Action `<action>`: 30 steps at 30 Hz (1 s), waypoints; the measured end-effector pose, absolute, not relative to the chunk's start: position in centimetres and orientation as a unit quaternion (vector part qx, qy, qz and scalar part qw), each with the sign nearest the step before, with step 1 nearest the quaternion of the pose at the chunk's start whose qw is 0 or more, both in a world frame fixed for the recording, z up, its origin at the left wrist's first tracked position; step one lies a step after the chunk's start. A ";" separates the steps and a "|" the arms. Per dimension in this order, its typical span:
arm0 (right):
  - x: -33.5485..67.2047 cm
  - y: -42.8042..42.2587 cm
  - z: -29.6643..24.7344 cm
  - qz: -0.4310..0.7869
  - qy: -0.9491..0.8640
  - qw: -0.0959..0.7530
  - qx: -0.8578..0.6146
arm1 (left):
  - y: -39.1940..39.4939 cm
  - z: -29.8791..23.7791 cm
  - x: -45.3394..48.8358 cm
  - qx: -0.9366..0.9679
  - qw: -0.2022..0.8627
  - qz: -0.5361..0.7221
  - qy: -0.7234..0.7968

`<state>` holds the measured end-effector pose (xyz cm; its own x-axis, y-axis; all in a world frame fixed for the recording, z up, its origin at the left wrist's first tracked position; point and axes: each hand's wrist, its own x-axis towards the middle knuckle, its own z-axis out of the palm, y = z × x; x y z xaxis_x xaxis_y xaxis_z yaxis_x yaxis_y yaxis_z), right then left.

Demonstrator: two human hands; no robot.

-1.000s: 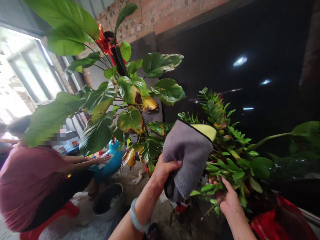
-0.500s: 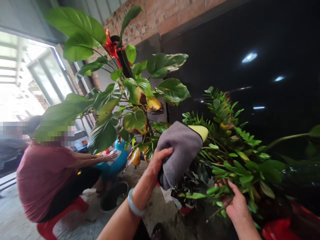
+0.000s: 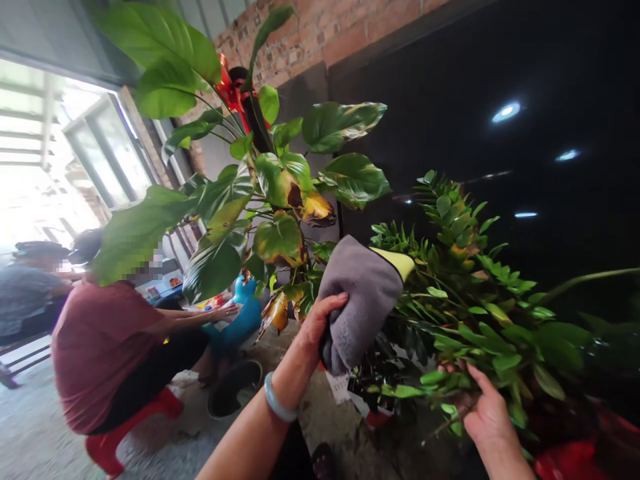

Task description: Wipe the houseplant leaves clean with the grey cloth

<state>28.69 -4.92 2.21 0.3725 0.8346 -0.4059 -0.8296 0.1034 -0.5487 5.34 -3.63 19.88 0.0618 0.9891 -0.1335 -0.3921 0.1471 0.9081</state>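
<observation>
My left hand [image 3: 319,328] is closed on a grey cloth [image 3: 361,293] with a yellow-green underside, pressed against the leafy stems of a small-leaved green plant [image 3: 465,293]. A pale bangle [image 3: 277,401] sits on that wrist. My right hand [image 3: 484,415] grips a low stem of the same plant from beneath, fingers partly hidden by leaves. A taller plant with broad, partly yellowed leaves [image 3: 280,193] and a red bow [image 3: 231,90] stands just behind the cloth.
A person in a dark red shirt [image 3: 100,347] sits on a red stool [image 3: 125,433] at left, touching a blue object [image 3: 240,320]. A dark pot [image 3: 235,393] lies on the floor. A glossy black wall [image 3: 500,100] and red pot [image 3: 575,460] are at right.
The view has drifted rightward and the cloth has slid slightly down and left along the plant. My right hand stays on the stem.
</observation>
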 end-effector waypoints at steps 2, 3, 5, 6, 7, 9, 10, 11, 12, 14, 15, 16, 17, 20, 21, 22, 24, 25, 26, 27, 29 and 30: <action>28.6 -4.8 2.1 0.558 -0.019 0.745 -0.365 | -3.5 18.1 6.1 0.351 0.639 0.528 0.436; 28.6 -4.8 2.0 0.557 -0.023 0.746 -0.364 | -3.9 16.6 6.5 0.360 0.644 0.500 0.454; 28.6 -4.9 2.1 0.558 -0.020 0.744 -0.367 | -5.4 13.6 6.7 0.423 0.659 0.414 0.464; 28.6 -5.0 2.2 0.558 -0.016 0.742 -0.370 | -6.3 12.6 6.6 0.447 0.682 0.354 0.458; 28.6 -5.1 2.3 0.557 -0.012 0.742 -0.373 | -7.0 12.1 6.4 0.462 0.695 0.318 0.450; 28.7 -5.3 2.5 0.552 -0.009 0.743 -0.378 | -7.5 12.9 5.9 0.479 0.700 0.312 0.427; 28.8 -5.4 2.6 0.550 -0.011 0.744 -0.380 | -7.1 14.0 5.7 0.479 0.692 0.344 0.415; 28.9 -5.4 2.6 0.548 -0.015 0.745 -0.381 | -6.4 15.3 5.7 0.474 0.679 0.388 0.405; 28.9 -5.4 2.7 0.548 -0.016 0.744 -0.383 | -5.5 16.6 5.8 0.463 0.668 0.433 0.390; 28.7 -5.3 2.7 0.557 -0.011 0.736 -0.385 | -3.7 18.1 6.4 0.419 0.640 0.515 0.386; 28.6 -5.3 2.8 0.561 -0.006 0.733 -0.385 | -3.1 18.1 6.8 0.403 0.635 0.534 0.387; 28.4 -5.2 2.9 0.563 -0.001 0.733 -0.382 | -2.7 17.5 7.3 0.396 0.634 0.536 0.392; 28.2 -5.2 2.9 0.563 0.003 0.735 -0.378 | -2.8 16.6 7.6 0.402 0.639 0.519 0.400; 27.8 -5.5 3.1 0.561 0.016 0.739 -0.373 | -4.3 13.5 7.7 0.438 0.669 0.420 0.429; 27.8 -5.6 3.1 0.564 0.019 0.736 -0.374 | -5.0 13.2 7.3 0.441 0.683 0.396 0.427; 27.9 -5.7 3.0 0.567 0.020 0.732 -0.377 | -5.5 13.3 6.7 0.441 0.694 0.387 0.417; 28.0 -5.8 2.8 0.571 0.017 0.725 -0.384 | -5.8 15.2 5.5 0.428 0.700 0.417 0.391; 28.1 -5.8 2.6 0.572 0.015 0.724 -0.385 | -5.5 16.5 5.0 0.417 0.690 0.450 0.383; 28.1 -5.8 2.5 0.574 0.015 0.722 -0.386 | -5.1 17.8 4.6 0.398 0.678 0.484 0.383; 28.1 -5.7 2.3 0.575 0.014 0.722 -0.385 | -4.7 18.8 4.3 0.376 0.667 0.514 0.388; 27.9 -5.5 2.2 0.580 0.009 0.722 -0.377 | -4.0 19.3 4.1 0.327 0.651 0.549 0.410; 27.7 -5.4 2.2 0.578 0.007 0.725 -0.373 | -4.1 18.6 4.1 0.309 0.650 0.548 0.426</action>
<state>27.74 -5.44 2.17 0.3314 0.8337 -0.4418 -0.8439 0.0525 -0.5339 4.06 -4.06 18.59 0.0352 0.9760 -0.2151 -0.4491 0.2078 0.8690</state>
